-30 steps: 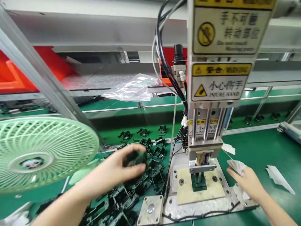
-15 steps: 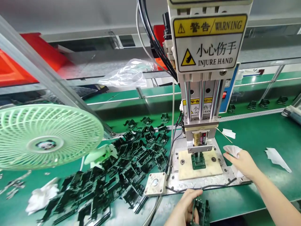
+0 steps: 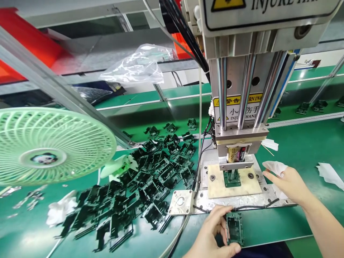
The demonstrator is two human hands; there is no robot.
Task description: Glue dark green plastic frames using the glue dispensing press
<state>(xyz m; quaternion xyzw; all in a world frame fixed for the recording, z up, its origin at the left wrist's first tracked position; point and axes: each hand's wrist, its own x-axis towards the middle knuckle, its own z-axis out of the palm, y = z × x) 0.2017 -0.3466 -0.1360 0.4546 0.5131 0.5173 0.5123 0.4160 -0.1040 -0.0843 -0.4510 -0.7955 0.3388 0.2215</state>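
My left hand grips a dark green plastic frame by its left side, at the bench's front edge, with fingers behind and thumb below. My right hand, beside the right of the press base, holds a thin white cloth that shows above and below the fingers. Between and beyond my hands stands a press. Under its head, a similar green frame sits on the cream fixture plate. The press tool reaches down into that frame.
A heap of dark green frames covers the bench left of the press. A light green fan stands farther left. A square button box and cables lie at the press's front left. White scraps lie at right.
My view has moved closer and lower. The frame in my left hand has come up and turned so that its open face shows. My right hand stays by the press with the cloth.
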